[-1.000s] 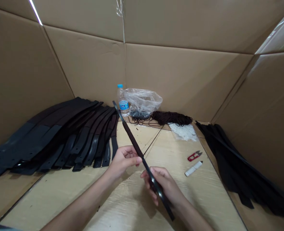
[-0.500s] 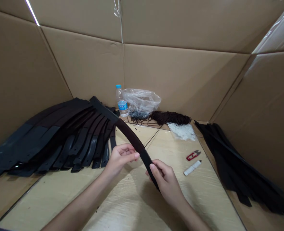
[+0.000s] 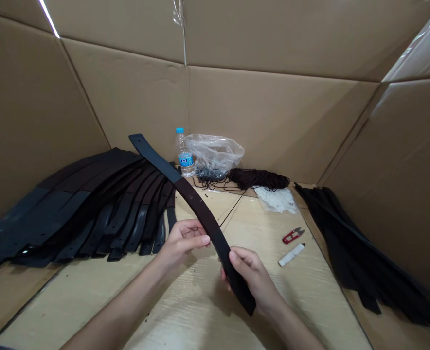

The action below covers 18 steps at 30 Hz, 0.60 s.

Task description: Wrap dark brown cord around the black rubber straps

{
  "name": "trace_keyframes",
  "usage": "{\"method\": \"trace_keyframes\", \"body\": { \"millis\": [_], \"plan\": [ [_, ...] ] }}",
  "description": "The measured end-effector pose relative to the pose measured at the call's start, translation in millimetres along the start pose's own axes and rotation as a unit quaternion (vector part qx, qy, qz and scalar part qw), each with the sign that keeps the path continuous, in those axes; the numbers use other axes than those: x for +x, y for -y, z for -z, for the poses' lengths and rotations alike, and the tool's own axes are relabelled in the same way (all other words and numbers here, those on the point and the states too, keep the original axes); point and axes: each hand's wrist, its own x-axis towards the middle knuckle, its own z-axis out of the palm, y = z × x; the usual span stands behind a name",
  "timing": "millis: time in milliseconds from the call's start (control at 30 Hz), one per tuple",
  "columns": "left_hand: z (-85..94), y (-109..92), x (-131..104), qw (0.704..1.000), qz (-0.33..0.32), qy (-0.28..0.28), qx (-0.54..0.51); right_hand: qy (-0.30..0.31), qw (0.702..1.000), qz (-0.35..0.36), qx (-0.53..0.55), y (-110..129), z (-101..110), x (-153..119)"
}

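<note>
A long, curved black strip (image 3: 157,163) slants across the middle, its far end raised and pierced by a small hole. Dark brown cord (image 3: 200,206) is wound closely around its midsection. From the lower end of that winding a single strand (image 3: 233,208) runs back toward a loose brown hank (image 3: 260,179). My right hand (image 3: 249,272) is closed around the strip's near part, thumb on top. My left hand (image 3: 188,240) pinches at the strip's left edge, just by the end of the winding; some of its fingertips are hidden behind the strip.
Many similar wrapped strips (image 3: 69,204) are piled at the left. Plain black strips (image 3: 353,248) lie at the right. Red thread snips (image 3: 293,236) and a white-handled tool (image 3: 291,254) rest on the table. Behind are a water bottle (image 3: 186,160), plastic bags (image 3: 218,150) and cardboard walls (image 3: 280,112).
The strip has turned about its length, showing more of its broad face, and its far end has risen. Its near end now shows below my right hand. My left hand has barely moved.
</note>
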Motion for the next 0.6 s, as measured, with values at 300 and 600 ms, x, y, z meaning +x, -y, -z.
{"method": "trace_keyframes", "body": {
  "millis": [300, 600],
  "plan": [
    [-2.6, 0.3, -0.8, 0.999, 0.003, -0.008, -0.050, 0.066, 0.996, -0.052, 0.025, -4.3, -0.5, 0.5],
    [-7.4, 1.8, 1.4, 0.993, -0.024, -0.094, 0.069, -0.052, 0.961, 0.113, -0.248, 3.5, -2.3, 1.6]
  ]
}}
